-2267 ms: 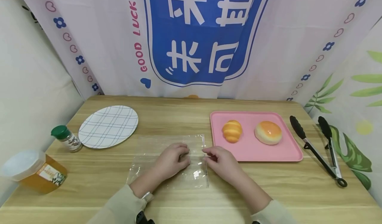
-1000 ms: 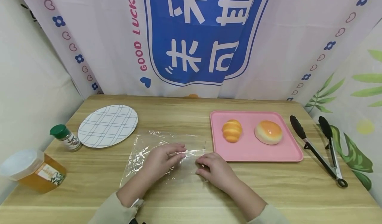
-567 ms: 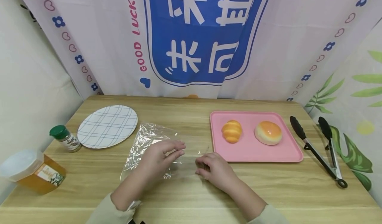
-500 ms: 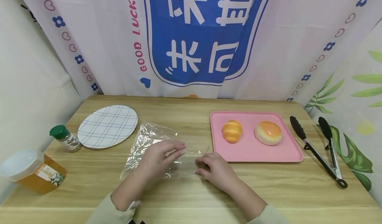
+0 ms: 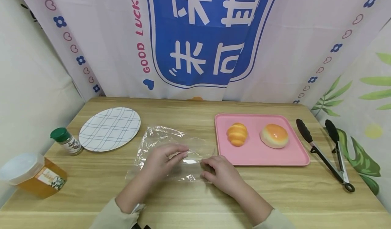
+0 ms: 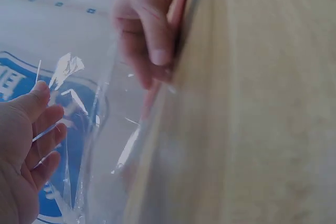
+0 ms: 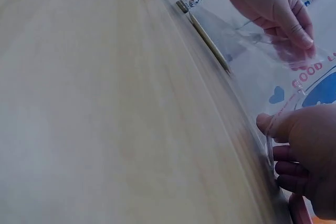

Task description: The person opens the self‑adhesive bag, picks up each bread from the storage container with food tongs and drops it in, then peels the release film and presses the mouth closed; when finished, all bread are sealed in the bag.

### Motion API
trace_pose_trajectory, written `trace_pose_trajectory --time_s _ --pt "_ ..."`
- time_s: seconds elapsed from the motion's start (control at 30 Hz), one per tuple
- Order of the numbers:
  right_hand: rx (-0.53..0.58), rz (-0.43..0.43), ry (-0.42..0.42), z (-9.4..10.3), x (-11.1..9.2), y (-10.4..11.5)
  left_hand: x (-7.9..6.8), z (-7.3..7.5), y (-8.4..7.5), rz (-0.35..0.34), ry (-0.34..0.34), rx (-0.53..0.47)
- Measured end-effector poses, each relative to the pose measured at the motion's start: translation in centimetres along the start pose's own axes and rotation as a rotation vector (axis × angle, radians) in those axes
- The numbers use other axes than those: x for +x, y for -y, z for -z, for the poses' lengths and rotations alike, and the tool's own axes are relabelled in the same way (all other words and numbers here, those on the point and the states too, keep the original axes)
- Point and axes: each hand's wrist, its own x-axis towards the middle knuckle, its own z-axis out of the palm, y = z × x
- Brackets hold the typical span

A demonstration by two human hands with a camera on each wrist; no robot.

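A clear plastic bag (image 5: 171, 137) lies loosely crumpled between my hands, partly raised off the wooden table. My right hand (image 5: 221, 173) pinches its right edge, with that edge running between thumb and curled fingers in the right wrist view. On the other side, my left hand (image 5: 162, 159) holds the film with thumb and bent fingers; the thumb (image 7: 296, 32) lies close to the fingers in the right wrist view. From the left wrist camera, the left fingers (image 6: 50, 135) look loosely curved, and shiny film (image 6: 126, 145) stretches towards the right hand. Transparency hides the bag's exact layers.
A pink tray (image 5: 259, 157) with a ridged bread roll (image 5: 237, 134) and a round bun (image 5: 274, 135) stands right. Beyond it lie tongs (image 5: 330, 157). At left are a checked plate (image 5: 110, 129), a green-capped shaker (image 5: 66, 140) and an amber-filled jar (image 5: 36, 176).
My hands have shifted left from the bag's right edge, and the right fingers have closed in on it. The bag wrinkled and lifted at its left, then spread somewhat wider again.
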Motion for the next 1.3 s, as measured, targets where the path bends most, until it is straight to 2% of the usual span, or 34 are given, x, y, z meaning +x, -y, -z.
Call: trace_pose_trajectory --time_s 0.17,0.33,0.53,0.67,0.83,0.97,1.07,1.2,1.3 --pt "0.042 -0.046 -0.035 0.5 -0.1 0.2 -0.3 -0.9 0.8 0.173 0.036 -0.037" --pt "0.081 -0.105 -0.097 2.2 -0.5 -0.3 -0.4 -1.4 1.4 0.287 0.006 -0.098" --pt "0.105 -0.214 -0.148 6.4 -2.2 -3.0 -0.5 -1.6 1.8 0.330 -0.021 -0.122" --pt "0.029 -0.298 -0.185 9.7 -3.8 -6.2 -0.5 -1.6 1.9 0.338 -0.028 -0.122" --pt "-0.122 -0.388 -0.264 13.5 -5.8 -11.1 -0.5 -1.6 2.0 0.332 -0.041 -0.121" --pt "-0.209 -0.528 -0.275 16.1 -7.3 -15.8 -0.4 -1.6 1.9 0.330 -0.045 -0.124" --pt "-0.207 -0.683 -0.290 17.4 -8.4 -19.1 -0.4 -1.6 1.9 0.321 -0.048 -0.134" --pt "-0.132 -0.927 -0.224 18.2 -9.9 -22.0 -0.4 -1.6 1.9 0.307 -0.049 -0.136" --pt "-0.043 -1.048 -0.168 18.2 -10.6 -23.3 -0.4 -1.6 1.9 0.305 -0.047 -0.138"
